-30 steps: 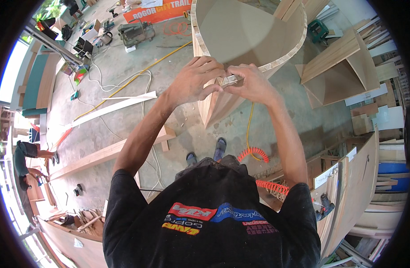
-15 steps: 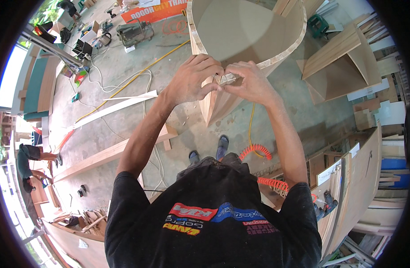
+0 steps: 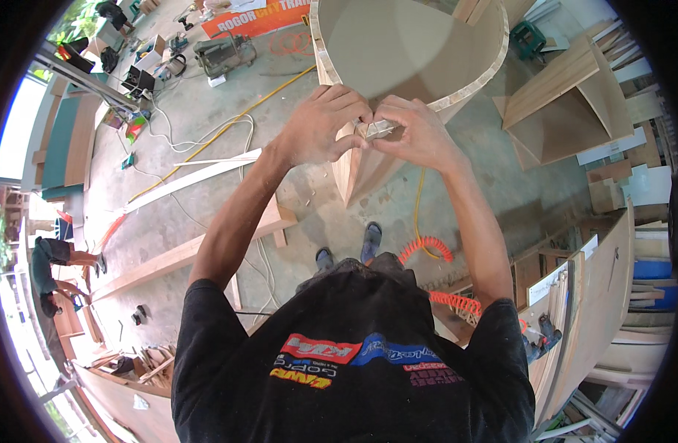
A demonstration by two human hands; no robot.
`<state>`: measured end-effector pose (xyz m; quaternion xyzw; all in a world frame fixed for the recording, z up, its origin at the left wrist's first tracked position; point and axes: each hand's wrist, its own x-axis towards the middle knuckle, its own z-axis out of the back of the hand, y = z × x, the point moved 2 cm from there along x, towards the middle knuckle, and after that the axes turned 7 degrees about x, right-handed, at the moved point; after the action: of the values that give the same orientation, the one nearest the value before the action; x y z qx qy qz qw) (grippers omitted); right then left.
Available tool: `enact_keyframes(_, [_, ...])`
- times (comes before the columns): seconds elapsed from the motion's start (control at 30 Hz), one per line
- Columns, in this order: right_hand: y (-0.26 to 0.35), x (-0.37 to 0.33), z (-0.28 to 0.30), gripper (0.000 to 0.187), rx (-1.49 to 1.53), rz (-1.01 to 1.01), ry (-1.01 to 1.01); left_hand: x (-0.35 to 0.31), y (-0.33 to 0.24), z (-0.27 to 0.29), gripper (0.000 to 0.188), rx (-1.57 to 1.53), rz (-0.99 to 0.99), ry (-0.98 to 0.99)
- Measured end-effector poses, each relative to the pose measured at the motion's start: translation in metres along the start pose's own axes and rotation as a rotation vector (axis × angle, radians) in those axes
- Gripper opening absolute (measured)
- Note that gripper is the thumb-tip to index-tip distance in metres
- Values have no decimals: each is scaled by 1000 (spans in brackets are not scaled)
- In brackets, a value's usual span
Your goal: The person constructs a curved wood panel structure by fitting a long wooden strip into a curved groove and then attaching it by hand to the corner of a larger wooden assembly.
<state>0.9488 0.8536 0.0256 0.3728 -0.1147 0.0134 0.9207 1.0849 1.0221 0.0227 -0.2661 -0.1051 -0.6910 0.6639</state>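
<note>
- Head view, upper centre: left hand [image 3: 326, 127] and right hand [image 3: 422, 134] meet, fingertips pinched together on a small pale strip [image 3: 380, 128]. Its material cannot be told.
- The strip sits between both hands, just above the near edge of the curved plywood form [image 3: 427, 52].
- Below the hands, a wedge-shaped panel [image 3: 354, 166] stands on the concrete floor [image 3: 206, 184].
- Lower right: orange coiled hose [image 3: 427, 247]. Left: long planks [image 3: 184, 255].
- Step in hand, as judged: fine handling of the strip with both hands. Next move calls for a steady two-handed pinch and close alignment to the form's edge.
</note>
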Motion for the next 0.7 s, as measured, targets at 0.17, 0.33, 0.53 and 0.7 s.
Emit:
enact_keyframes(0.17, [-5, 6, -13, 34, -139, 169, -21, -24, 16, -17, 38, -62, -61, -148])
enact_keyframes(0.33, [10, -2, 0, 35, -151, 128, -57, -10, 1, -4, 43, 33, -97, -57])
enact_keyframes(0.53, [21, 1, -1, 34, -126, 110, -40, -16, -4, 3, 42, 25, -31, -49])
enact_keyframes(0.7, [25, -3, -2, 35, -144, 144, -81, -12, -12, 8, 42, 73, -64, -43])
